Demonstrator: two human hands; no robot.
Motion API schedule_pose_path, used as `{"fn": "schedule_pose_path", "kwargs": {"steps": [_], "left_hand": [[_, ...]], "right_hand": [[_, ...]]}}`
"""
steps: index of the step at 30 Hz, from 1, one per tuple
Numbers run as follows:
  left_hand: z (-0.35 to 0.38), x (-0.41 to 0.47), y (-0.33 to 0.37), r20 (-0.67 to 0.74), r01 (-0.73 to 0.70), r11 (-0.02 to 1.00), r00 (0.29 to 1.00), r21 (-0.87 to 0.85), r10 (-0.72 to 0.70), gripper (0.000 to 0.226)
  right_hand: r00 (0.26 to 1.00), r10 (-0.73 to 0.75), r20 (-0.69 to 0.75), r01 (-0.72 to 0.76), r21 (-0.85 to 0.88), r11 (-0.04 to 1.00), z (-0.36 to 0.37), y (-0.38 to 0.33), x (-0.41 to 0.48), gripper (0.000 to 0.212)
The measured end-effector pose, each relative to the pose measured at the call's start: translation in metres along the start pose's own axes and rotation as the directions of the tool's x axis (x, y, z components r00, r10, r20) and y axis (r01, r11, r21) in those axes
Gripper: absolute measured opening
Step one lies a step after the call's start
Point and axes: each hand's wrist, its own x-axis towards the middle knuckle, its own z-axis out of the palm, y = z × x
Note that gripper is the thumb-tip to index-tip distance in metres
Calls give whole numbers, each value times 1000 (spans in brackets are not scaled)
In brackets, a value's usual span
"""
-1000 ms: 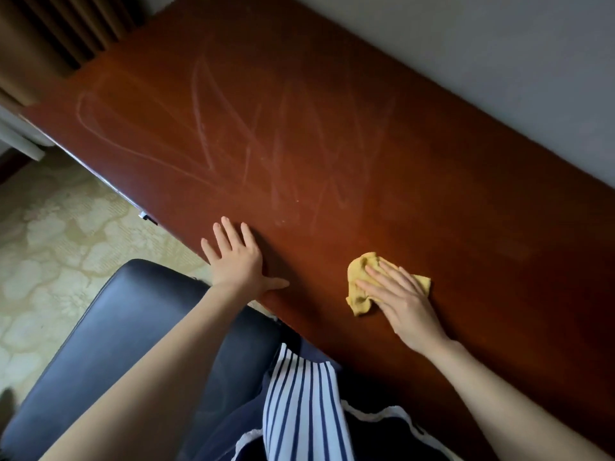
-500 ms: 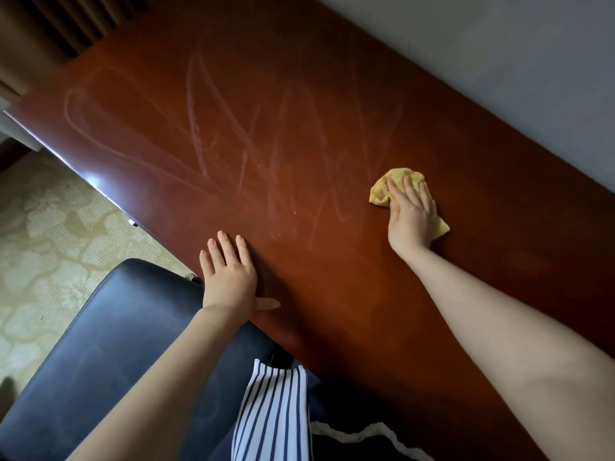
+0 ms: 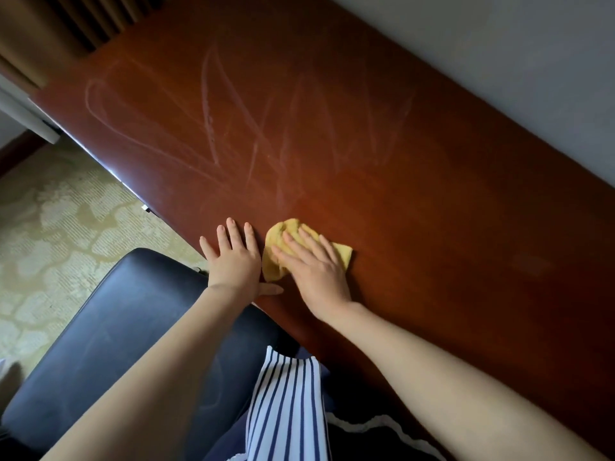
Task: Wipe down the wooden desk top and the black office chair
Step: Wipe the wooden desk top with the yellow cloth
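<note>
My right hand has pulled the yellow cloth back to the near edge of the desk, fingers straight, pressing it flat, just right of my left hand (spread flat there too). The black chair sits near left.

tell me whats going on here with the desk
A person is wiping the wooden desk top with a yellow cloth. The right hand presses flat on the cloth near the desk's front edge, fingers straight. The left hand rests flat on the wood right beside it. Pale streaks show across the far part of the desk. The black chair sits below the left arm, with no cloth on it.
</note>
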Motion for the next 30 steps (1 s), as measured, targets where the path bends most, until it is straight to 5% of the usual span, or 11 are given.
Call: {"fn": "schedule_pose_path", "kwargs": {"steps": [5, 10, 21, 30], "left_hand": [[-4, -4, -7, 24, -48, 995, 999, 93, 46, 136], [-8, -5, -19, 11, -113, 988, 994, 103, 112, 140], [16, -24, -59, -306, -149, 981, 946, -121, 105, 85], [47, -63, -83, -267, 22, 966, 959, -259, -94, 73]], "right_hand": [[955, -295, -17, 295, 18, 955, -5, 26, -65, 43], [861, -470, 192, 481, -12, 877, -35, 82, -71, 58], [994, -34, 100, 38, -38, 999, -52, 108, 72, 46], [984, 166, 62, -157, -130, 979, -13, 33, 146, 43]]}}
